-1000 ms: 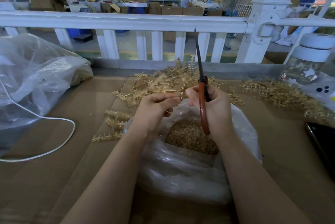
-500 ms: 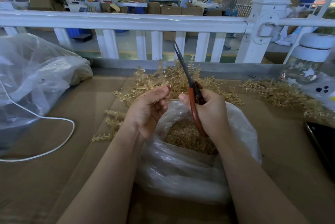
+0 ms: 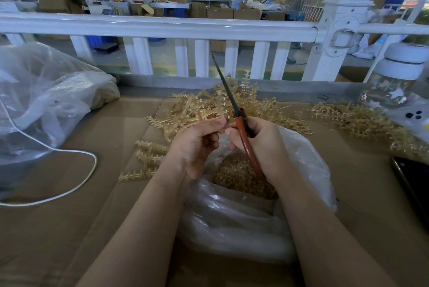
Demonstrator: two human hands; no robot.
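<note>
My right hand (image 3: 262,142) grips the red handles of a pair of scissors (image 3: 228,91), whose dark blades are closed and point up and to the left. My left hand (image 3: 197,142) is just to its left, fingers curled, with the thumb pinching a small tan plastic piece that is mostly hidden. Both hands hover over an open clear plastic bag (image 3: 232,224) holding a heap of small tan cut pieces (image 3: 236,175). A pile of tan plastic sprues (image 3: 204,105) lies just beyond the hands.
More sprues (image 3: 355,119) spread to the right, and a few sprues (image 3: 146,161) lie left of the bag. A big clear bag (image 3: 46,91) and a white cable (image 3: 76,184) sit at left. A glass jar (image 3: 394,82) and a black phone (image 3: 413,182) are at right. A white railing (image 3: 162,26) bounds the far edge.
The scissors swung from upright to leaning left. My left hand rolled so its thumb lies on top and drew slightly away from the blades. Both hands stayed over the bag.
</note>
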